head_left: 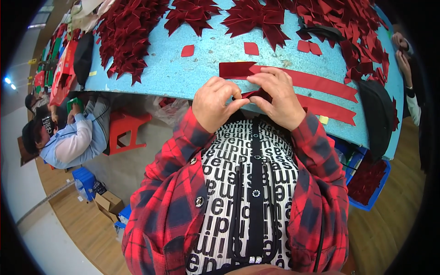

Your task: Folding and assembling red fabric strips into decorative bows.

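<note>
At the near edge of the table, my left hand [216, 104] and my right hand [278, 97] face each other, thumbs and forefingers pinched on a dark red ribbon strip [252, 94]. Much of that strip is hidden behind the fingers. Just beyond my hands lies a short piece of dark red velvet ribbon [236, 69] with a notched end. To the right, two long red ribbon strips [321, 84] with notched ends lie flat, one nearer me than the other. The right hand overlaps their left ends.
Heaps of dark red ribbon bows [126, 34] cover the far side of the blue table [183, 75]. Small red squares [250, 48] lie in between. A black cloth-like item [378, 114] hangs over the right edge, above a blue crate [387, 176]. Another person [73, 137] sits at left near a red stool [130, 130].
</note>
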{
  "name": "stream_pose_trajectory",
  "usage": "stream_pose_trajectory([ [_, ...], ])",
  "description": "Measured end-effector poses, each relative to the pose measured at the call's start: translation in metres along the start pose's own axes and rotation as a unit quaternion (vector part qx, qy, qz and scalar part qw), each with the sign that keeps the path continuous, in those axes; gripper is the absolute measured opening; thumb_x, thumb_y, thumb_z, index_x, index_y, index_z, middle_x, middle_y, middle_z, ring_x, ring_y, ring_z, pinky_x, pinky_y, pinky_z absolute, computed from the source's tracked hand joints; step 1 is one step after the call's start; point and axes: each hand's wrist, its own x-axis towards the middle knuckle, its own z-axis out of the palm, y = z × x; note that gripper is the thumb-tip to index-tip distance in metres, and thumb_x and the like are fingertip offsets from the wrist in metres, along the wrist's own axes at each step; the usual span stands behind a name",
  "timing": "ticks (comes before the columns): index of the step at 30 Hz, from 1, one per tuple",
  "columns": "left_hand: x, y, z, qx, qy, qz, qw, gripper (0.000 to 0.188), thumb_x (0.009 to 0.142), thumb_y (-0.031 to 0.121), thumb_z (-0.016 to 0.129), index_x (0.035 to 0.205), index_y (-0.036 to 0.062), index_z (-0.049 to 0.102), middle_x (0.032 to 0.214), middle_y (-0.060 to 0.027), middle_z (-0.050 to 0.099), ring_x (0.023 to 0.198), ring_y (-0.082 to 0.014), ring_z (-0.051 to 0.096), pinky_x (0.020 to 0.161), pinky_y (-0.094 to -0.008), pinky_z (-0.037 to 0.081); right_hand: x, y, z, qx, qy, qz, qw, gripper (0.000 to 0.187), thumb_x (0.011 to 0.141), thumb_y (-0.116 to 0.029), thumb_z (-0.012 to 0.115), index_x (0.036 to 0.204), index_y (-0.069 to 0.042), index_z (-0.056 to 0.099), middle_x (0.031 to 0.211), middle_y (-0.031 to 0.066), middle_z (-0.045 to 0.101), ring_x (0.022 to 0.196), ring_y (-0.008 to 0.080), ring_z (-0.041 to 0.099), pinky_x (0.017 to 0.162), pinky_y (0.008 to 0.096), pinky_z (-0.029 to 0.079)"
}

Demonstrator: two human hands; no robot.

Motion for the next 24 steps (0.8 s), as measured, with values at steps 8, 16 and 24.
stream_pose_trajectory([
  [8,0.001,0.023,-0.007,-0.128,0.016,-0.126,0.984,0.024,0.069,0.008,0.081,0.083,0.0068,0.062,0.083,-0.0061,0.066,0.078,-0.019,0.061,0.066,-0.0292,0.047,-0.003,-0.009,-0.011,0.079,-0.038,0.032,0.996,0.02,0.076,-0.008,0.069,0.095,-0.007,0.064,0.09,0.0068,0.061,0.093,0.0252,0.056,0.09,0.0388,0.038],
  [16,0.006,0.03,-0.007,-0.135,-0.097,-0.151,0.974,0.029,0.072,0.006,0.078,0.1,0.0071,0.069,0.082,-0.006,0.066,0.076,-0.0175,0.061,0.065,-0.0282,0.047,-0.012,-0.019,-0.021,0.111,-0.03,0.035,0.993,0.017,0.076,-0.006,0.07,0.092,-0.005,0.064,0.086,0.0076,0.06,0.085,0.0253,0.057,0.081,0.0358,0.042],
  [24,0.017,0.03,0.004,-0.147,-0.052,-0.093,0.983,0.024,0.072,0.009,0.078,0.095,0.0075,0.071,0.079,-0.0062,0.067,0.07,-0.0202,0.058,0.062,-0.0305,0.047,-0.024,-0.015,-0.043,0.15,-0.033,0.101,0.983,0.017,0.076,-0.005,0.07,0.091,-0.004,0.063,0.085,0.007,0.062,0.082,0.0248,0.058,0.074,0.0337,0.045],
])
